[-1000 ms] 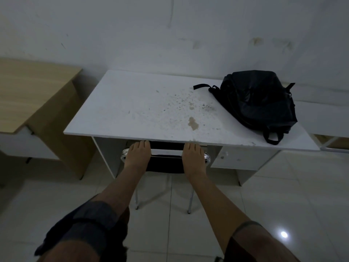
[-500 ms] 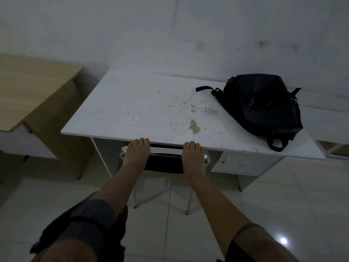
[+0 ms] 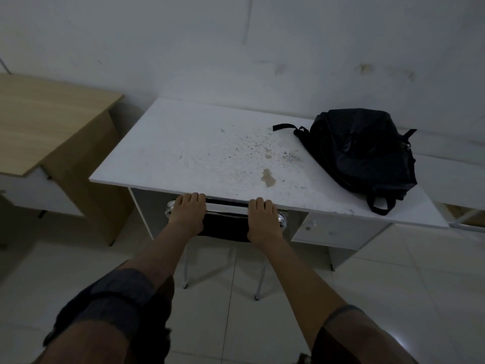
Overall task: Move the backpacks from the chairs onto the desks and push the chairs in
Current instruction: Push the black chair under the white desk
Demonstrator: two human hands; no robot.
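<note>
Backpack: black, slumped, laid at the counter's right end, straps loose.
Chair: chrome-framed, black-backed, tucked under the counter's near edge.
Left hand, right hand: each grip closed over the chair's top rail.

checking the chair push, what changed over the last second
Little changed. Both hands, left hand and right hand, stay pressed on the chair backrest, which has edged slightly further under the white desk; the fingers now meet the desk's front edge. The black backpack stays on the desk's right end.
</note>
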